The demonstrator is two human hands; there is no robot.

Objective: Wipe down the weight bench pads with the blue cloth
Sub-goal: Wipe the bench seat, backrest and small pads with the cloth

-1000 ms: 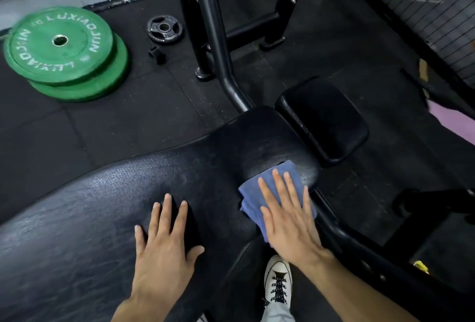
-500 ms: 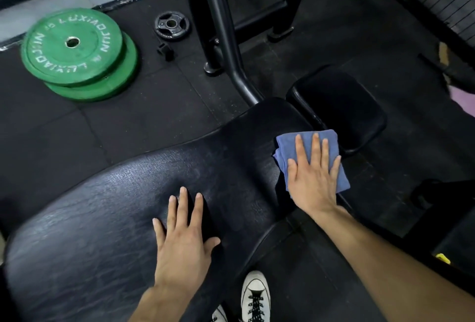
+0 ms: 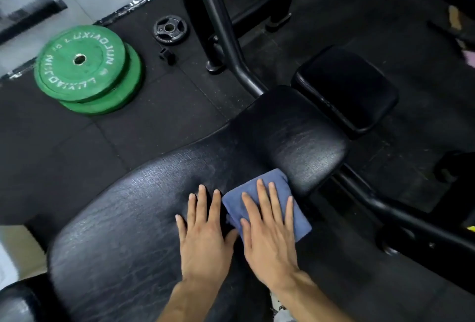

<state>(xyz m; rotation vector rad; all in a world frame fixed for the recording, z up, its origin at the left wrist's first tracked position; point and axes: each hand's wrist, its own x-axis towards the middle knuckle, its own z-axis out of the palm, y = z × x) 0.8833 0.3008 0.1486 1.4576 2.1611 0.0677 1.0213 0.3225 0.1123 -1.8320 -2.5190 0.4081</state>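
The long black bench pad (image 3: 133, 218) runs from lower left to the centre, with a narrower end (image 3: 295, 136) toward the upper right. A separate small black pad (image 3: 344, 87) sits just beyond it. The folded blue cloth (image 3: 236, 200) lies flat on the long pad near its right edge. My right hand (image 3: 267, 229) presses flat on the cloth, fingers spread. My left hand (image 3: 205, 231) rests flat on the bare pad right beside the cloth, holding nothing.
Two stacked green weight plates (image 3: 82, 64) lie on the black rubber floor at upper left. A small black plate (image 3: 169, 29) and a collar (image 3: 167, 55) lie near them. Black rack uprights (image 3: 218, 20) rise behind the bench; the bench frame (image 3: 411, 224) runs right.
My right hand slid the cloth back from the pad's far right end toward me, stopping beside my left hand. The view shifted slightly.
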